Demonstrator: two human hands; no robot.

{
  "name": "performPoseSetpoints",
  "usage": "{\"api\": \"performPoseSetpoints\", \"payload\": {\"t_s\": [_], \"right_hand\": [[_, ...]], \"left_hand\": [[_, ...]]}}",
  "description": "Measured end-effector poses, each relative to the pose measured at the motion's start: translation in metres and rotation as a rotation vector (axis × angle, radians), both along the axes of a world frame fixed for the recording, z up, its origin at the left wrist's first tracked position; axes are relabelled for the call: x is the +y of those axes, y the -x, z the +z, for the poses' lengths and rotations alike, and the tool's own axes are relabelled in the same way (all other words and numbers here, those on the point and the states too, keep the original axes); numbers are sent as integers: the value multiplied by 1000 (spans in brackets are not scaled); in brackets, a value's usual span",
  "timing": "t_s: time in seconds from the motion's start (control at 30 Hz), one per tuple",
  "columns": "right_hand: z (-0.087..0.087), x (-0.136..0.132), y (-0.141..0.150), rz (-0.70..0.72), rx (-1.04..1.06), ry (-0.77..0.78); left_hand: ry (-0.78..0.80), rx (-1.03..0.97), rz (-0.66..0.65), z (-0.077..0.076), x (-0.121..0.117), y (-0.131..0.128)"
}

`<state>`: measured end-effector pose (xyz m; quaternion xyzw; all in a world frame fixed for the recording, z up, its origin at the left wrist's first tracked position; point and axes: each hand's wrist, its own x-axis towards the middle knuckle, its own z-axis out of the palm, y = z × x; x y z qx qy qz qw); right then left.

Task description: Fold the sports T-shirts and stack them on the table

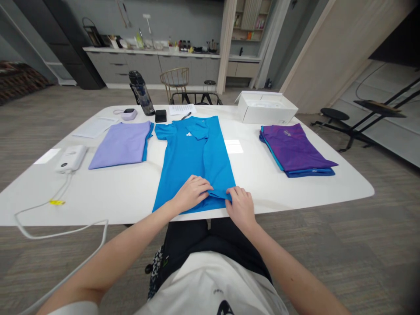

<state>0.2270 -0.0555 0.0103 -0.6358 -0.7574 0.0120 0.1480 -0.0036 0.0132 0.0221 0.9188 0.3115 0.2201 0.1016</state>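
A bright blue T-shirt (193,153) lies lengthwise on the white table (282,188), its sides folded in and a white logo near the collar. My left hand (191,192) rests on the shirt's near hem with fingers curled, pressing the cloth. My right hand (240,205) pinches the hem's right corner, where the fabric is bunched up.
A folded lilac shirt (121,144) lies to the left, a folded purple and blue stack (295,151) to the right. A white box (267,108), dark bottle (141,92), phone (160,115), papers and a pen sit at the back. A white device (71,158) with cable lies left.
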Motion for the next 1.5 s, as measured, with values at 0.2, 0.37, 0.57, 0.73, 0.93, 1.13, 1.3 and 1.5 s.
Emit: {"api": "performPoseSetpoints", "payload": {"t_s": [0.2,0.37,0.57,0.73,0.93,1.13,1.3,1.5], "right_hand": [[-4,-6,-44,28,138,5],[-11,-8,-65,179,251,-58],[-16,-7,-78,325,165,-127],[-5,-2,-81,379,186,-107],[-3,15,-74,332,153,-62],[5,39,-64,393,53,141],[16,89,-36,355,46,122],[15,182,1,341,153,33]], "left_hand": [[-15,69,-21,-12,-14,1],[-28,87,-47,-21,-28,-10],[0,119,-46,-21,-36,-19],[93,111,-76,-9,-33,-15],[99,147,22,-10,-25,-17],[86,191,42,-7,-25,-17],[131,135,166,4,12,-17],[193,149,378,5,97,-25]]}}
